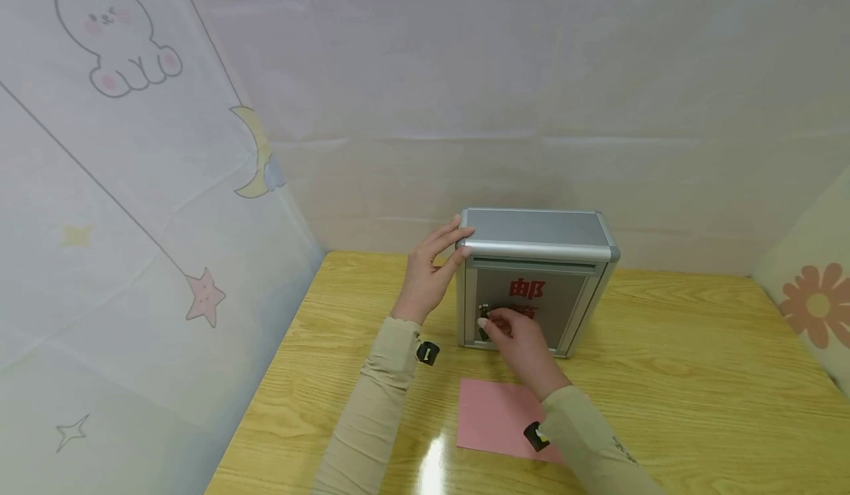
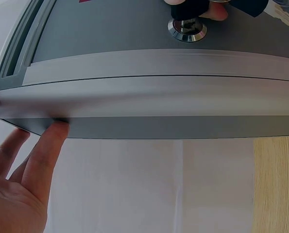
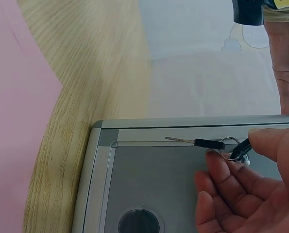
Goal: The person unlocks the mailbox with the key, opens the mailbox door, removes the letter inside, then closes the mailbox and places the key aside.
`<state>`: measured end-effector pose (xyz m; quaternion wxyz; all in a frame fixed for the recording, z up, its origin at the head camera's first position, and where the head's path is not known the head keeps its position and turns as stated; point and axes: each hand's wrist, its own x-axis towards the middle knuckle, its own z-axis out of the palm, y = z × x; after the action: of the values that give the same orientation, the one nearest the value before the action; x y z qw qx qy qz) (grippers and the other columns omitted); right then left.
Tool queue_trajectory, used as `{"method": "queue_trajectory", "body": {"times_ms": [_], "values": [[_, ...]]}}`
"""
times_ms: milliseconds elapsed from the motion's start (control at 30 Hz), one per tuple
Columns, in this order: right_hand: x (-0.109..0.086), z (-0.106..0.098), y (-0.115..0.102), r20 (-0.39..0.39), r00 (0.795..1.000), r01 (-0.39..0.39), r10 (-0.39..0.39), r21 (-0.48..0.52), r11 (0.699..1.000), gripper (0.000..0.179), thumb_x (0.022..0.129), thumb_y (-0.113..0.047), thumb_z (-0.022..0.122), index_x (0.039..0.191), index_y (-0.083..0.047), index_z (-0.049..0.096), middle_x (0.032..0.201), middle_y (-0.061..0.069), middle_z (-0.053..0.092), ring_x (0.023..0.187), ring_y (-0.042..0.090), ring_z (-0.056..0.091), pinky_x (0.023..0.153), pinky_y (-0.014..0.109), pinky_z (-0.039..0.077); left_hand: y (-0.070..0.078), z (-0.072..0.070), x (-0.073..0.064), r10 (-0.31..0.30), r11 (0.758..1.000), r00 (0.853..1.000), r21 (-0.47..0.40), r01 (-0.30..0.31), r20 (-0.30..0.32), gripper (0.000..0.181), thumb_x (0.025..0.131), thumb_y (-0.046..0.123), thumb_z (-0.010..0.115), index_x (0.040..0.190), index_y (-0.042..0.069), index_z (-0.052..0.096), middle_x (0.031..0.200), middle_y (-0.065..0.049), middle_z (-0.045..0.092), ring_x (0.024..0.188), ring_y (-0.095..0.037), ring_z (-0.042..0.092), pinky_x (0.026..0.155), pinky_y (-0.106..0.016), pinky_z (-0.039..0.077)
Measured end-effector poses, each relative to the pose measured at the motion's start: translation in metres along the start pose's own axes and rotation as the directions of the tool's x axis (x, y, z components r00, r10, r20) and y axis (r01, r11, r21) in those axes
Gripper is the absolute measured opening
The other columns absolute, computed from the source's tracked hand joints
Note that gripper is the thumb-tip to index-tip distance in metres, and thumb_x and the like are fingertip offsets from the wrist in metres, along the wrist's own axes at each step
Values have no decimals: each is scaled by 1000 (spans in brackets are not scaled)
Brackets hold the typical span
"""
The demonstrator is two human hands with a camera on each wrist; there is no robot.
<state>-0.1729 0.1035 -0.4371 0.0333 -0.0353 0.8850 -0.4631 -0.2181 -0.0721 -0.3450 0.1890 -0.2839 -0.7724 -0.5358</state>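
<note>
A grey metal mailbox (image 1: 538,228) with red characters on its front stands upright on the table. My left hand (image 1: 426,274) rests on its upper left corner, fingers mostly straight against the edges. At the lock (image 2: 187,30) on the left of the front panel, my right hand (image 1: 527,344) pinches a black-headed key (image 3: 241,148) between thumb and fingers. A second key (image 3: 210,143) hangs from the same ring, its blade sticking out free. The pinched key's blade is hidden, though its head sits right at the lock.
Pink paper (image 1: 494,414) lies flat on the wooden table (image 1: 697,377) in front of the mailbox, partly under my right forearm. A narrow slot (image 1: 531,265) runs across the mailbox's upper front. Pale cloth walls (image 1: 531,97) with printed figures enclose the table.
</note>
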Motion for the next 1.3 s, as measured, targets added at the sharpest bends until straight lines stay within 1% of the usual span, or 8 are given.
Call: {"method": "queue_trajectory", "body": {"times_ms": [67,167,333,567,800,933,1133,1300], "values": [[0,1,-1,-24,1000,-3,3,-10,1000,40,96,-34,60,120,-3,62,105,7,65,94,22,61,78,41,52,-3,1,1,9,1000,1000,6,-9,-2,32,94,4,61,126,0,62,142,-19,46,132,-29,40,93,-38,48],[0,2,-3,-58,998,0,-3,-41,999,39,94,-35,63,118,-4,63,101,6,65,91,22,62,77,41,52,-16,4,1,24,1000,1000,14,-24,-7,33,93,4,61,126,3,62,143,-16,46,133,-26,40,91,-39,49],[-2,5,-4,-104,994,34,-45,-109,993,38,92,-34,66,115,-5,63,99,6,65,88,21,62,75,41,52,-34,8,2,17,1000,1000,12,-17,-6,34,95,13,61,129,13,62,145,-5,44,134,-16,38,75,-34,55],[-5,8,-3,-160,979,88,-123,-209,974,39,89,-35,69,112,-5,63,100,7,65,86,22,63,73,43,52,-37,7,1,26,1000,1000,10,-26,-4,35,96,25,60,130,19,62,146,2,44,134,-11,37,84,-31,53],[-7,11,-4,-183,970,110,-161,-261,959,38,88,-34,71,110,-4,62,98,9,65,81,24,64,67,42,53,-37,7,1,18,1000,1000,-1,-18,1,35,97,30,59,130,19,62,146,2,44,134,-11,37,68,-31,56],[-7,10,-5,-184,968,121,-173,-264,957,38,88,-33,70,110,-3,62,97,10,65,84,26,64,69,44,53,-38,8,1,33,999,999,2,-33,-2,35,96,28,59,130,19,62,146,1,44,134,-12,37,81,-35,54],[-8,10,-5,-188,964,137,-188,-253,958,35,88,-30,71,108,-3,62,97,9,65,85,27,64,70,44,53,-38,8,1,45,999,999,8,-45,-6,35,95,18,62,130,14,62,146,-2,44,134,-14,38,103,-37,39],[-11,11,-5,-173,965,152,-195,-234,960,33,87,-28,73,107,-4,63,99,9,66,89,27,64,73,43,53,-38,8,1,42,999,999,-8,-42,-9,35,93,9,63,129,11,63,146,-5,44,134,-20,38,104,-43,37]]}}
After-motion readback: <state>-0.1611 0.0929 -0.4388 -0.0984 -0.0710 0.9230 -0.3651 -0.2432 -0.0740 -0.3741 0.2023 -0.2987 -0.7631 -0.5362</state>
